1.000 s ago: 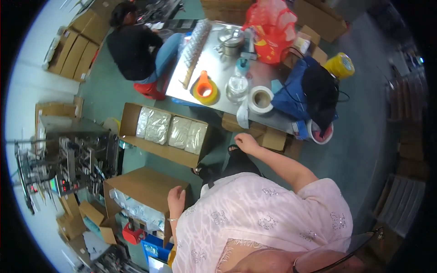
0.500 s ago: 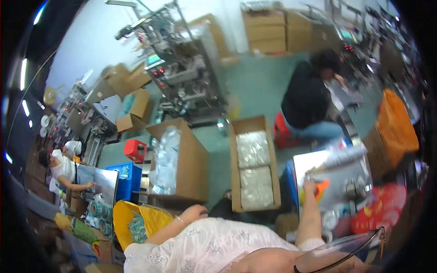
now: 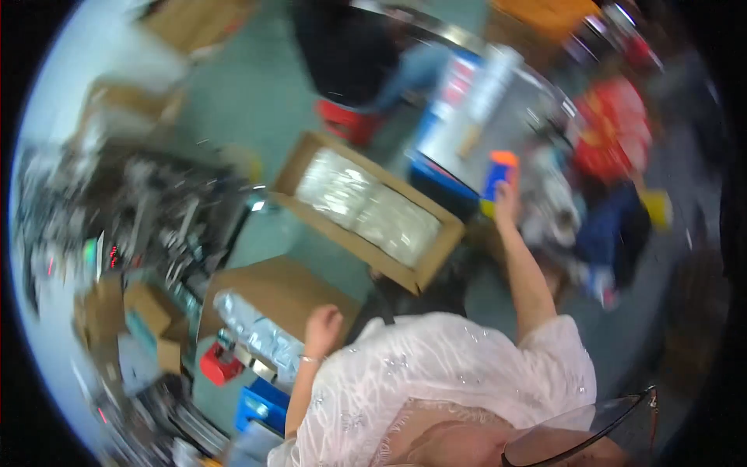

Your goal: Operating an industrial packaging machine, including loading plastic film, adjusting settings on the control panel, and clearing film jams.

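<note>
My right hand (image 3: 506, 204) is stretched forward to the right, closed around an orange, blue and yellow hand-held tool (image 3: 499, 177); blur hides its exact kind. It is held up beside the near edge of a worktable (image 3: 498, 132). My left hand (image 3: 322, 325) hangs in front of my body on the left, fingers loosely curled and a little apart, with nothing seen in it. That hand is beside a tall cardboard carton (image 3: 280, 292) with clear plastic bags (image 3: 261, 331) next to it. Ahead of me lies a long open cardboard box (image 3: 342, 241) packed with clear plastic-wrapped bundles (image 3: 369, 206).
A person in black (image 3: 342, 54) sits on a red stool (image 3: 346, 121) beyond the box. A red bag (image 3: 611, 124) lies to the right. Another red stool (image 3: 220, 363) and a blue crate (image 3: 261, 406) stand at lower left. Blurred machinery (image 3: 163, 210) fills the left.
My view has swung to the right, so the box and the left-hand machinery now appear turned. My right hand has lifted the coloured tool away from over the metal-topped worktable.
</note>
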{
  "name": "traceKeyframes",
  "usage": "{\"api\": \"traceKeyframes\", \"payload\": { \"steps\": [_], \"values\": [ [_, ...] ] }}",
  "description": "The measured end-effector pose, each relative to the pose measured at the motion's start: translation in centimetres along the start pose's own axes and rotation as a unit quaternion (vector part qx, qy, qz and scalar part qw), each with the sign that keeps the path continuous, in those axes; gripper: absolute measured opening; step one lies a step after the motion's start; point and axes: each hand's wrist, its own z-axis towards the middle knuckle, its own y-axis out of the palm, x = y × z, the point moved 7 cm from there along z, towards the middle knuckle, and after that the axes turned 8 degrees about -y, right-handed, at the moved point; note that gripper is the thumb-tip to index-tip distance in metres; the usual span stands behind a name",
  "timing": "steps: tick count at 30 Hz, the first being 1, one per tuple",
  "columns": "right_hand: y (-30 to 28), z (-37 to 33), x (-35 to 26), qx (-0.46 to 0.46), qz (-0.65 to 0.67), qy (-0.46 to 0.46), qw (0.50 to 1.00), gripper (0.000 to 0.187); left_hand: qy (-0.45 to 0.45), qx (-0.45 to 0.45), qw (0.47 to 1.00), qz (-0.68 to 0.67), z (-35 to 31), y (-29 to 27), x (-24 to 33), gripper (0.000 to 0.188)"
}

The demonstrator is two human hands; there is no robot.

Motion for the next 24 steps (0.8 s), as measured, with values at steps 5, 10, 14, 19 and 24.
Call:
{"api": "traceKeyframes", "payload": {
  "steps": [5, 10, 14, 19, 24],
  "values": [
    [-6.6, -10.4, -7.4, -0.13, 0.371, -0.084, 0.916, 0.006, 0.112, -0.141, 0.977, -0.115, 9.5, 3.2, 11.8, 0.022],
    [-9.4, -15.8, -12.4, -0.312, 0.582, -0.028, 0.75, 0.008, -0.083, -0.417, 0.797, -0.429, 8.9, 8.0, 21.4, 0.037],
    [-11.6, -15.0, -12.3, -0.364, 0.513, -0.069, 0.774, 0.006, -0.104, -0.495, 0.737, -0.449, 5.3, 7.1, 24.9, 0.031],
    [-14.2, -13.2, -12.3, -0.38, 0.38, -0.202, 0.819, 0.005, -0.082, -0.425, 0.803, -0.41, 3.5, 8.2, 26.6, 0.021],
    [-17.5, -12.7, -13.8, -0.344, 0.172, -0.373, 0.844, 0.037, -0.072, -0.352, 0.816, -0.453, 3.1, 8.5, 28.5, 0.023]
  ]
}}
